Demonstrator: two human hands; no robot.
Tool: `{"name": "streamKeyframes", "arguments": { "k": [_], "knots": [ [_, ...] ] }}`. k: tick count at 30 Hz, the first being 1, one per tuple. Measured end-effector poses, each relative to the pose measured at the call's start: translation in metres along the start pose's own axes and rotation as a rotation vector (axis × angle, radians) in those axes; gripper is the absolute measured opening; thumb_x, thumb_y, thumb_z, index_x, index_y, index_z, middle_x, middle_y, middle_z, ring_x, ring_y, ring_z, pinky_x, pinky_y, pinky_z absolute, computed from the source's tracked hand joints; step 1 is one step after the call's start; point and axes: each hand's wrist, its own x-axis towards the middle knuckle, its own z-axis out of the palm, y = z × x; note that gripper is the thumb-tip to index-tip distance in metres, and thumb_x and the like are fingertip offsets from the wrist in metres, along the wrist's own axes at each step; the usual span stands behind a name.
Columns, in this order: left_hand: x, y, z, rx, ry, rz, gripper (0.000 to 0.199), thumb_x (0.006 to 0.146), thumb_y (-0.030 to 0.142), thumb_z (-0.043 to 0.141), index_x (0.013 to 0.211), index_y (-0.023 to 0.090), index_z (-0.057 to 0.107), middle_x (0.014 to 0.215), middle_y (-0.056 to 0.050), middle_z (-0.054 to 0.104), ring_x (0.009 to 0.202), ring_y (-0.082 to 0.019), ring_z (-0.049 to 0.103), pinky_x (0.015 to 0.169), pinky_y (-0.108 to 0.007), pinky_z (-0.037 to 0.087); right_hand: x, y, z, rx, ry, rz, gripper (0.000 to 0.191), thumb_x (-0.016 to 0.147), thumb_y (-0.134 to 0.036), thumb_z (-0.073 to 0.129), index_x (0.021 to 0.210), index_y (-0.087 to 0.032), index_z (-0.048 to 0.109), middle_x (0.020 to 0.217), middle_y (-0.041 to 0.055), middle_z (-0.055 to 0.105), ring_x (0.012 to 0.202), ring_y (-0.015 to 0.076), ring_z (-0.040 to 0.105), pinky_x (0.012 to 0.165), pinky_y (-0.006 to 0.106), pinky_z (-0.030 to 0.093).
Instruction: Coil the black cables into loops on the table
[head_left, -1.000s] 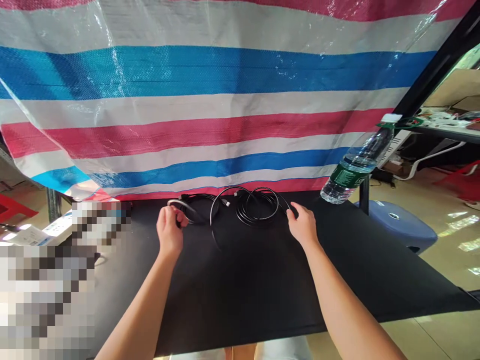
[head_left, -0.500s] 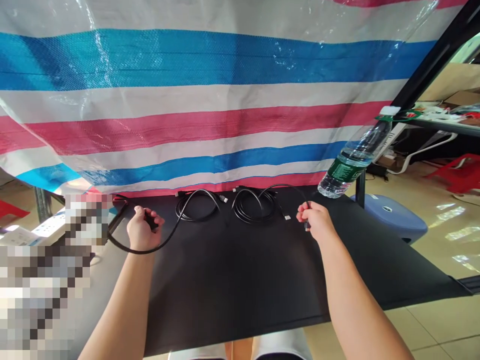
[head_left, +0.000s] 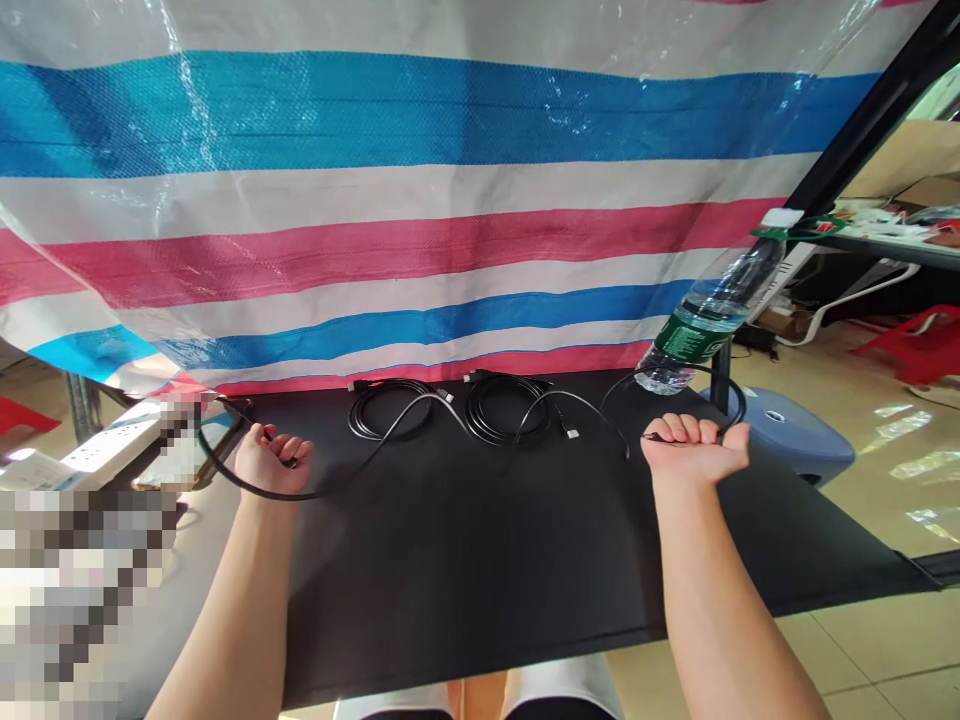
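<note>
A person is holding a black cable [head_left: 262,494] between two bare hands above a dark counter [head_left: 465,580]. The left hand [head_left: 270,460] is closing its fingers around one stretch, a dark piece showing in the curl, while a thick loop is swinging out past the wrist. The right hand [head_left: 696,450] is turning its palm side up, fingers folding onto the cable, thumb sticking outward, and another loop is arching behind it. The hands are standing well apart, apparently to keep the slack from bunching; between them the line is dipping and rising across two coils. Whether it is touching them, one cannot tell.

The left coil [head_left: 360,420] and the right coil [head_left: 474,420] are lying side by side at the far edge, seemingly leaving the nearer surface free for handling. A silver-tipped plug [head_left: 573,434] is resting beside the right coil. A water bottle [head_left: 686,340] is occupying the far right corner, before a striped plastic sheet [head_left: 450,230].
</note>
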Motion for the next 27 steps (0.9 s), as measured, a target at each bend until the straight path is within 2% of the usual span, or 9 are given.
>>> {"name": "streamKeyframes", "arguments": {
  "k": [1,2,7,10,13,15,20,23,27],
  "knots": [
    [-0.006,0.000,0.007,-0.044,0.095,-0.085,0.034,0.089,0.011,0.030,0.056,0.019,0.030,0.037,0.008,0.015,0.033,-0.004,0.013,0.037,-0.015,0.017,0.000,0.001,0.001,-0.014,-0.017,0.000,0.052,0.087,-0.054,0.026,0.049,-0.021,0.015,0.044,-0.0063,0.007,0.036,0.0098,0.017,0.036,0.024,0.021],
    [-0.012,0.000,0.014,-0.078,0.121,-0.110,0.033,0.089,0.013,0.033,0.056,0.019,0.031,0.037,0.009,0.015,0.032,-0.004,0.013,0.036,-0.015,0.017,-0.001,0.002,0.002,-0.038,-0.047,-0.006,0.051,0.087,-0.054,0.031,0.049,-0.022,0.020,0.044,-0.0071,0.009,0.035,0.0096,0.017,0.036,0.024,0.021],
    [-0.028,-0.014,0.033,-0.065,-0.076,-0.145,0.028,0.084,0.026,0.050,0.059,0.020,0.039,0.039,0.011,0.024,0.031,-0.004,0.020,0.035,-0.017,0.021,-0.011,0.011,0.020,-0.192,-0.144,-0.041,0.025,0.075,-0.045,0.056,0.066,-0.024,0.046,0.042,-0.0114,0.022,0.034,0.0090,0.027,0.037,0.023,0.029],
    [-0.029,-0.030,0.034,0.031,-0.133,-0.059,0.030,0.074,0.034,0.063,0.059,0.020,0.042,0.041,0.011,0.029,0.034,-0.004,0.028,0.037,-0.017,0.027,-0.023,0.018,0.033,-0.284,-0.207,-0.027,0.021,0.069,-0.040,0.061,0.072,-0.023,0.050,0.045,-0.0092,0.039,0.036,0.0102,0.038,0.036,0.023,0.030],
    [-0.029,-0.042,0.032,0.184,-0.169,0.063,0.030,0.064,0.042,0.069,0.059,0.019,0.050,0.045,0.008,0.039,0.041,-0.007,0.039,0.042,-0.020,0.033,-0.038,0.028,0.042,-0.418,-0.316,-0.045,0.028,0.067,-0.044,0.065,0.069,-0.023,0.046,0.053,-0.0043,0.055,0.037,0.0099,0.041,0.034,0.022,0.026],
    [-0.028,-0.046,0.030,0.305,-0.174,0.142,0.032,0.059,0.047,0.069,0.059,0.019,0.055,0.048,0.005,0.045,0.045,-0.009,0.042,0.044,-0.022,0.033,-0.049,0.036,0.046,-0.556,-0.375,-0.109,0.035,0.064,-0.049,0.070,0.070,-0.023,0.048,0.061,-0.0017,0.062,0.041,0.0096,0.044,0.037,0.023,0.031],
    [-0.029,-0.047,0.026,0.530,-0.139,0.243,0.034,0.057,0.052,0.066,0.060,0.018,0.064,0.050,0.003,0.049,0.047,-0.010,0.039,0.046,-0.024,0.027,-0.068,0.051,0.055,-0.913,-0.452,-0.290,0.040,0.062,-0.057,0.071,0.074,-0.022,0.057,0.058,-0.0009,0.062,0.048,0.0130,0.050,0.052,0.029,0.044],
    [-0.030,-0.046,0.025,0.550,-0.111,0.267,0.035,0.057,0.052,0.066,0.061,0.018,0.065,0.050,0.003,0.050,0.049,-0.011,0.041,0.048,-0.025,0.029,-0.069,0.050,0.057,-0.825,-0.371,-0.274,0.038,0.069,-0.059,0.063,0.066,-0.022,0.054,0.048,-0.0037,0.051,0.045,0.0128,0.047,0.045,0.027,0.039],
    [-0.029,-0.043,0.026,0.417,-0.100,0.223,0.035,0.057,0.053,0.066,0.059,0.018,0.062,0.050,0.004,0.046,0.046,-0.010,0.040,0.046,-0.025,0.029,-0.061,0.038,0.056,-0.469,-0.201,-0.171,0.034,0.069,-0.050,0.060,0.058,-0.024,0.041,0.046,-0.0061,0.041,0.039,0.0094,0.034,0.035,0.023,0.026]
  ]
}}
